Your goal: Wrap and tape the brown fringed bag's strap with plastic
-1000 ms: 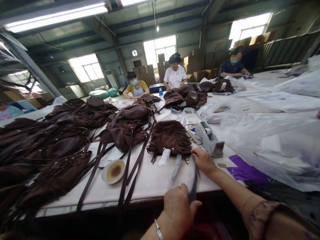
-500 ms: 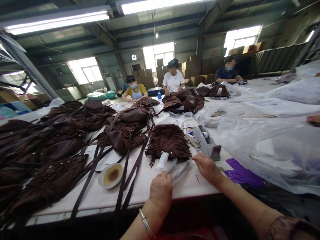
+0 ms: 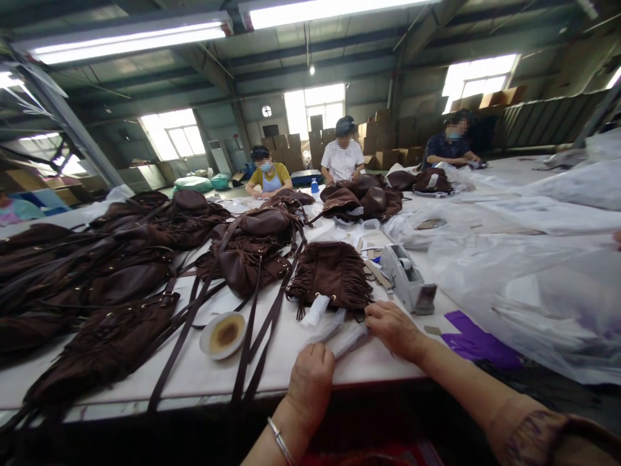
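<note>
A brown fringed suede bag [image 3: 332, 272] lies on the white table [image 3: 286, 362] right in front of me. Its straps, wrapped in clear plastic [image 3: 339, 333], are gathered just below it. My left hand [image 3: 310, 382] rests near the table's front edge with its fingers curled onto the near end of the wrapped straps. My right hand [image 3: 395, 330] presses down on the wrapped straps at the bag's lower right corner, fingers closed on them.
A grey tape dispenser [image 3: 407, 278] stands right of the bag. A white dish with brown residue [image 3: 222, 334] sits to the left. Several brown bags [image 3: 121, 272] cover the left side, clear plastic sheets [image 3: 533, 278] the right. Three people sit at the far end.
My left hand has come up from below the table edge onto the table. The long wrapped straps, which hung over the edge, are now folded up short under the bag.
</note>
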Action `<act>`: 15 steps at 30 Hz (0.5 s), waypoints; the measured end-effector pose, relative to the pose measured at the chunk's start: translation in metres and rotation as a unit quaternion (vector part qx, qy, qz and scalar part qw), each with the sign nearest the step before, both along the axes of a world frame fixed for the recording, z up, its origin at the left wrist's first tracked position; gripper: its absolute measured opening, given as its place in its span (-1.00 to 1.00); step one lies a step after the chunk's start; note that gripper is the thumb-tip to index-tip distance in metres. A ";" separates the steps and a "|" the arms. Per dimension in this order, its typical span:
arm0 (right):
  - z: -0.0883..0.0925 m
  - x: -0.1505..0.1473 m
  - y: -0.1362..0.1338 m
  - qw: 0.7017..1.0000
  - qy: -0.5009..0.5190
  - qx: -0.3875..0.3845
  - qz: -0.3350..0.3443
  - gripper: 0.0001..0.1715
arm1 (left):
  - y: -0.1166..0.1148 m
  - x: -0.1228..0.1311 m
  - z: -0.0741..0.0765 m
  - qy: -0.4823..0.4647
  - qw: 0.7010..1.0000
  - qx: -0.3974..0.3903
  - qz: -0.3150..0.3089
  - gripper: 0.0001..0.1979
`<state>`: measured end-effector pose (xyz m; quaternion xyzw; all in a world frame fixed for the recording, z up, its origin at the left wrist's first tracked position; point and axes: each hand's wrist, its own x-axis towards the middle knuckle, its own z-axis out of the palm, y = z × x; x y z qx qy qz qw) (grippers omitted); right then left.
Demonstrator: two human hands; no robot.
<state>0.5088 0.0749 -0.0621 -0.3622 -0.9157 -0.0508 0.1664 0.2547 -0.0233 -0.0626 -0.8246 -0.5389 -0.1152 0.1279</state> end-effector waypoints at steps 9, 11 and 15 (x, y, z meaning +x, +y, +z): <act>0.010 0.016 -0.014 0.994 0.095 -0.025 0.040 -0.66 | -0.026 0.024 -0.008 -0.007 0.998 0.047 -0.036 -0.79; 0.016 0.007 -0.016 0.997 0.054 -0.034 0.048 -0.59 | -0.028 0.029 -0.007 -0.013 0.998 0.050 -0.043 -0.79; 0.021 -0.006 -0.017 0.995 -0.040 -0.057 0.077 -0.66 | -0.030 0.032 -0.003 -0.016 0.998 0.048 -0.037 -0.81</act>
